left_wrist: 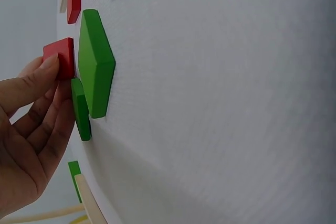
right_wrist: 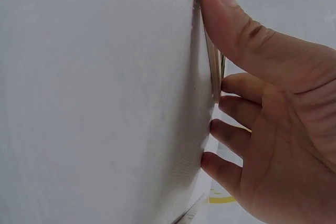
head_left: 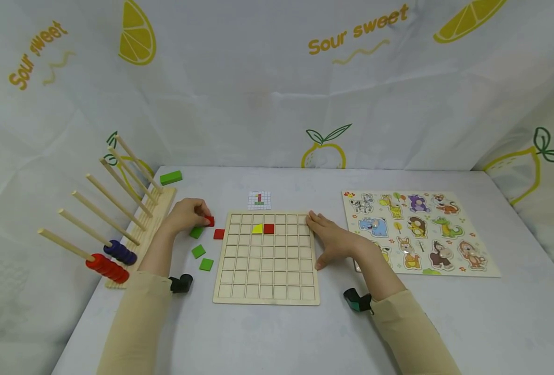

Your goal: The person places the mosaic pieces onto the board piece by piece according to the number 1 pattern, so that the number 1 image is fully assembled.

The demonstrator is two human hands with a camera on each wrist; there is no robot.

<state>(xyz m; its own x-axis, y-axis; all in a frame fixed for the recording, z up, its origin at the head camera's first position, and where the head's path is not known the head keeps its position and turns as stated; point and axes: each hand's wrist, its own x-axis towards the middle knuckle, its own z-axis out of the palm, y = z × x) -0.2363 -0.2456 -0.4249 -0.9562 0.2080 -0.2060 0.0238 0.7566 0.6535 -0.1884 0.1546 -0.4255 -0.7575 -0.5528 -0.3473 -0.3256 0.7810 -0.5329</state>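
My left hand (head_left: pixel 188 214) pinches a red square tile (left_wrist: pixel 62 59) between thumb and fingers, left of the wooden grid board (head_left: pixel 267 301). Close under that hand lies a green tile (head_left: pixel 196 232), and two more green tiles (head_left: pixel 198 251) sit nearer me. Another red tile (head_left: pixel 218 234) lies against the board's left edge. On the grid, a yellow triangle (head_left: pixel 257 228) is beside a red square (head_left: pixel 268 229) in an upper row. My right hand (head_left: pixel 335 240) rests at the board's right edge, fingers spread, its thumb (right_wrist: pixel 226 3) touching the edge.
A small printed pattern card (head_left: pixel 260 200) lies behind the board. To the left stands a wooden peg rack (head_left: pixel 164 208) with red and blue rings, a green block (head_left: pixel 171 177) behind it. An animal puzzle board (head_left: pixel 422 234) lies on the right.
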